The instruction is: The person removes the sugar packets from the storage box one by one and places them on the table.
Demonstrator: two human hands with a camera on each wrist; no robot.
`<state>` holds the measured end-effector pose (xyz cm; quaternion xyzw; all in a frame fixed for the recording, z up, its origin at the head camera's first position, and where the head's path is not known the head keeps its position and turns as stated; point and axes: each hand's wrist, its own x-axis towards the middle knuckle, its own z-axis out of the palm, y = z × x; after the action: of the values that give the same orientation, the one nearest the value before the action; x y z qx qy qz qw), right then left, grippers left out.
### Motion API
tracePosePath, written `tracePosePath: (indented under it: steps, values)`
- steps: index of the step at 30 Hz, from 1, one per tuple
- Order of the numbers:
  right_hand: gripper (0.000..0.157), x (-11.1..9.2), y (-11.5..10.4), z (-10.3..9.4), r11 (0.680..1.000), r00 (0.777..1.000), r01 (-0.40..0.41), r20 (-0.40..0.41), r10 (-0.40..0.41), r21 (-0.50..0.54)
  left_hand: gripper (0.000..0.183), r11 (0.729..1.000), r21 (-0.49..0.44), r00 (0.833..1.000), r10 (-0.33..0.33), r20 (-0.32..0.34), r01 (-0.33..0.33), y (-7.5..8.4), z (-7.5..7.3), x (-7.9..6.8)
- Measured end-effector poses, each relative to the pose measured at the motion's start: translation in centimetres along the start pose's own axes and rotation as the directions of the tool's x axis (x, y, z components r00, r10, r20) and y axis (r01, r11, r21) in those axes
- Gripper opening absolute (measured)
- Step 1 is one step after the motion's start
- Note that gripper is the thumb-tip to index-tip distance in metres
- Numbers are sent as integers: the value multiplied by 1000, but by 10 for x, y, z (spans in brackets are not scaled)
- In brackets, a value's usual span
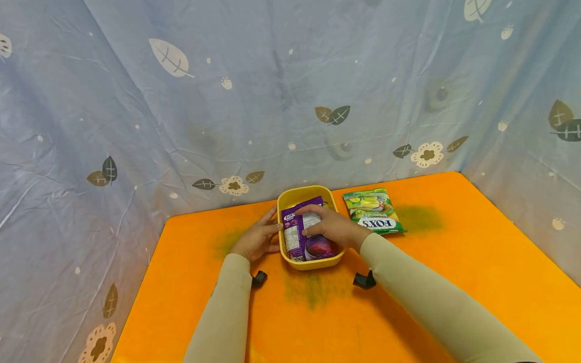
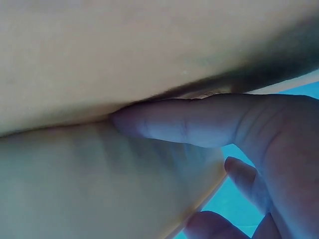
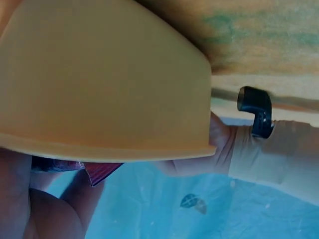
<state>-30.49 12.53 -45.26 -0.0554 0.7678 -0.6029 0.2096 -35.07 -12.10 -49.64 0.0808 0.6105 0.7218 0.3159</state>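
Observation:
A yellow plastic tub (image 1: 308,265) stands on the orange tabletop near the back curtain. Inside lies purple, shiny candy packaging (image 1: 292,239), marked FOX'S; whether it is one bag or two I cannot tell. My right hand (image 1: 333,228) reaches over the tub's right rim and grips the purple packaging between thumb and fingers. Against the tub's left wall rests my left hand (image 1: 257,238), its fingers spread along the outside. The left wrist view shows a straight finger (image 2: 179,122) lying on the tub's wall. A corner of purple wrapper (image 3: 102,172) shows past the rim in the right wrist view.
Right of the tub lies a green FOX'S Spring Tea candy bag (image 1: 374,212), flat on the table (image 1: 317,322). A blue patterned curtain (image 1: 290,101) encloses the back and sides. Black wrist mounts (image 1: 364,280) stick out beneath the sleeves.

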Motion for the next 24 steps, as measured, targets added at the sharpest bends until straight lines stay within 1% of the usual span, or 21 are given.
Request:
tracePosePath:
  steps: [2,6,15,21,24]
  values:
    - [55,-1,0,2,999,1000,0,4,0,-34,67,1000,4,1000,3,-2,-3,0,0,-1]
    - [54,0,0,3,998,1000,-1,-4,0,-56,67,1000,6,1000,5,3,-5,1,1,-2]
    - [51,3,4,4,992,1000,12,7,-11,-129,67,1000,10,1000,10,19,-10,1,0,-2]
    - [47,3,5,5,983,999,30,-9,-32,-180,67,1000,-2,1000,4,20,-4,1,1,-2]
    - [45,3,5,6,981,999,42,-18,-46,-189,67,1000,3,1000,4,17,-4,2,1,-2]
